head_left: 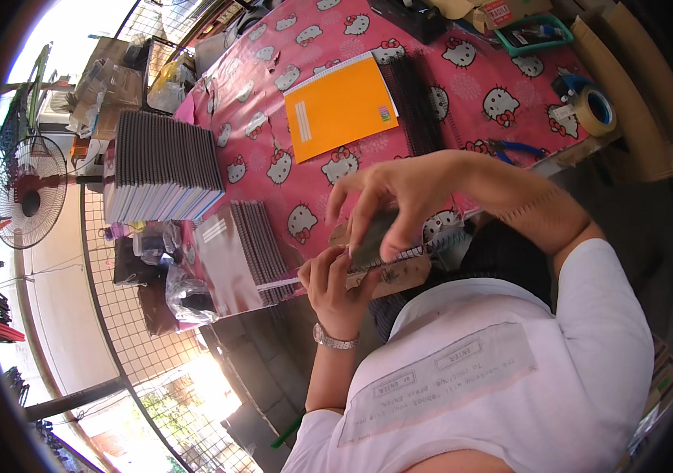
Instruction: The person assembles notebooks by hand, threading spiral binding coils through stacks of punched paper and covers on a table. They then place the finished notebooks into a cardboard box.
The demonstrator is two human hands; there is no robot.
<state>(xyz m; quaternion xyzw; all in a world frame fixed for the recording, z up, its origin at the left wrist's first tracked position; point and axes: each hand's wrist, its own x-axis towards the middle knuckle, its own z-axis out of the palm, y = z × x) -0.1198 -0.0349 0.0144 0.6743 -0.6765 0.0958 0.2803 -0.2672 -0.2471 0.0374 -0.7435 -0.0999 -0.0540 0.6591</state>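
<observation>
At the table's near edge, my left hand (340,290), with a metal wristwatch, is closed on the left end of a narrow notebook edge with a dark coil (409,253). My right hand (399,201) arches over it from above, its thumb and bent fingers around a dark cover (369,251). How firmly they grip is partly hidden. The coil runs on to the right past my thumb, its loose end sticking out. Beneath the hands shows a brown wooden piece (403,276) with dark marks.
A tall stack of coil-bound notebooks (165,169) stands at the left, with a smaller stack (234,248) nearer. An orange notebook (342,108) lies mid-table beside black coils (415,106). At the right are blue-handled pliers (516,150), a tape roll (593,110) and a teal basket (537,49).
</observation>
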